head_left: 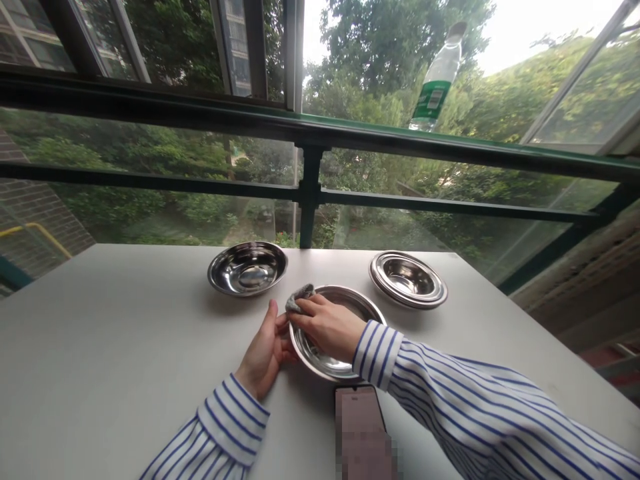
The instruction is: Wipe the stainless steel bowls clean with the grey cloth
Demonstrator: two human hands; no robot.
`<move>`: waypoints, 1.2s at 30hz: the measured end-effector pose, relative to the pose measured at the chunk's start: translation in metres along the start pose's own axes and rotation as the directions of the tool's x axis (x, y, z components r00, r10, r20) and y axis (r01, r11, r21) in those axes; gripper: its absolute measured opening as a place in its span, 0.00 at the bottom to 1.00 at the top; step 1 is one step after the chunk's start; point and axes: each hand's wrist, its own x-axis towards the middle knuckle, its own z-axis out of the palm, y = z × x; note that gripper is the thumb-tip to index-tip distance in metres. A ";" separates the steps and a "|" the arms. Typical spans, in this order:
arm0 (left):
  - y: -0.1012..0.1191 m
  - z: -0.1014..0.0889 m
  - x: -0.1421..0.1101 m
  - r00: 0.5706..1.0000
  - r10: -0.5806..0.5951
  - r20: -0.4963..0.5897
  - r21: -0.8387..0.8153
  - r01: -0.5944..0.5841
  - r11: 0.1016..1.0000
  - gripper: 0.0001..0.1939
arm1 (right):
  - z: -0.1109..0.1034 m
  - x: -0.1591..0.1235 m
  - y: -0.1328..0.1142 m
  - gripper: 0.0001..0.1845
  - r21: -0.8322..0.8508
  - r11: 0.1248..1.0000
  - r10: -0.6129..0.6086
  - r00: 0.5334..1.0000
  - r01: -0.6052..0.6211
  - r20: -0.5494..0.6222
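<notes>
A shiny metal bowl [324,365] is in front of me at the middle of the white table. My left hand [267,350] holds its left side, with the fingers curled against the outside wall and partly hidden under the rim. The thumb points up, apart from the rim. Reaching across the bowl, my right hand [333,325] has its fingers closed on a grey cloth [300,298]. That cloth is pressed over the bowl's upper left rim. The right hand and sleeve cover much of the bowl's inside.
On the white table [150,353], another metal bowl [249,270] stands at the back left. Stacked metal bowls [409,280] are at the back right. A phone [361,427] lies below the middle bowl. Beyond runs a dark railing [200,123] with a plastic bottle [434,90] on it.
</notes>
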 end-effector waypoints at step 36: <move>-0.005 0.004 0.002 0.982 0.141 -0.127 0.075 -0.133 0.988 0.16 | -0.025 -0.032 -0.028 0.10 -0.006 0.996 -0.088 0.984 0.090 0.154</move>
